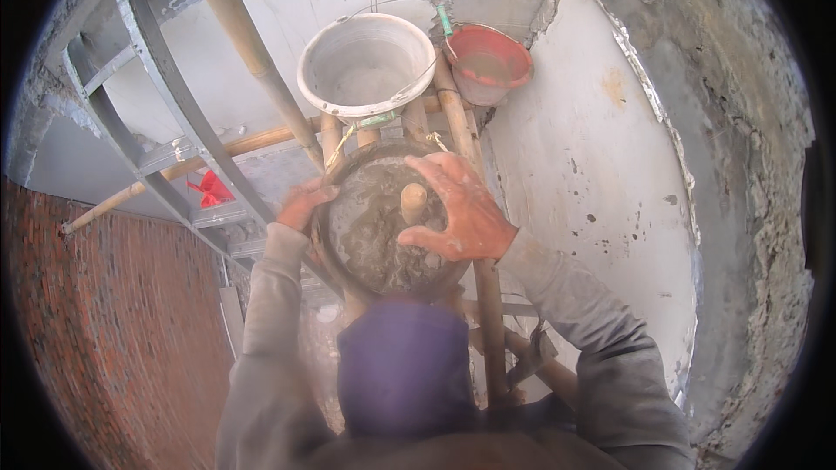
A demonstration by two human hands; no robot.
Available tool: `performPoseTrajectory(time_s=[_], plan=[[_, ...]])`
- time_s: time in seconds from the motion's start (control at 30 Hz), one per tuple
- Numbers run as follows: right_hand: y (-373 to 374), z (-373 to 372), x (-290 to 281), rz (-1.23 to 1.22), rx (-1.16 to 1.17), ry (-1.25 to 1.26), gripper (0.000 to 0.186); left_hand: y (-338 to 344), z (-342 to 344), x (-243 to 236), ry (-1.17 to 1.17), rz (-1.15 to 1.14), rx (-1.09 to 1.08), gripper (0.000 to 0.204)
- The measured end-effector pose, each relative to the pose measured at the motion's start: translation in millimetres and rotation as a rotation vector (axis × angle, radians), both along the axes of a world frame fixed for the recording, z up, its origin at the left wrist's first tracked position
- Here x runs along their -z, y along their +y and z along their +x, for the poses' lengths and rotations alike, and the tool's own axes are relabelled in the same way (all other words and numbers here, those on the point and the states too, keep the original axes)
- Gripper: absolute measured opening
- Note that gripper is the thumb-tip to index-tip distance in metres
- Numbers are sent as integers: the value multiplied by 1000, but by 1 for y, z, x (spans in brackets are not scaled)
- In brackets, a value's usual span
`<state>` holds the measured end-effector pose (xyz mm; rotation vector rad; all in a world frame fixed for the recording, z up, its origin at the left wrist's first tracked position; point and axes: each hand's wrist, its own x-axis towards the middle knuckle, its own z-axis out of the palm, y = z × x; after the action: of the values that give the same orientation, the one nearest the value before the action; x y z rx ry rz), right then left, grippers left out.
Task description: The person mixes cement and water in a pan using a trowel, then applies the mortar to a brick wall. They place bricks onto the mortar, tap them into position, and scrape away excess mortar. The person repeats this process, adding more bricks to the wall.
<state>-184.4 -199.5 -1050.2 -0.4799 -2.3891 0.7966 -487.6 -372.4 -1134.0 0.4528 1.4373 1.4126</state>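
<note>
A round dark-rimmed bucket [318,235] of wet grey mortar [374,235] stands before me on bamboo poles. At its left rim, my left hand [305,203] grips the edge, fingers bent over it. From the mortar a rounded wooden handle [414,198] sticks up; whatever it belongs to is sunk out of sight. My right hand [461,209] hovers over the right side of the bucket, thumb and fingers spread around the handle without closing on it. Both hands are smeared with grey.
Beyond the bucket stand a white basin [315,91] with a wire handle and a red bucket [514,70]. A metal ladder [161,70] and bamboo pole [239,30] rise at left, above a brick surface [113,322]. A pale wall [601,183] closes off the right.
</note>
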Motion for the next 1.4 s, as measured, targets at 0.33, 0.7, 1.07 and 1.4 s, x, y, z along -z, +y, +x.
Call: performPoseTrajectory(time_s=[0.33,0.7,1.07,1.4], plan=[[10,30,24,-817,540,-94,22,-7,-5,50,-121,-31,-119,56],[109,-127,1,-406,-66,-486,42,-48,173,19,-421,191,-971,55],[-5,-114,-55,-471,-830,-259,42,-46,182,-5,-238,105,-883,53],[0,-73,-151,-446,191,860,31,-46,98,-4,-340,327,-941,41]])
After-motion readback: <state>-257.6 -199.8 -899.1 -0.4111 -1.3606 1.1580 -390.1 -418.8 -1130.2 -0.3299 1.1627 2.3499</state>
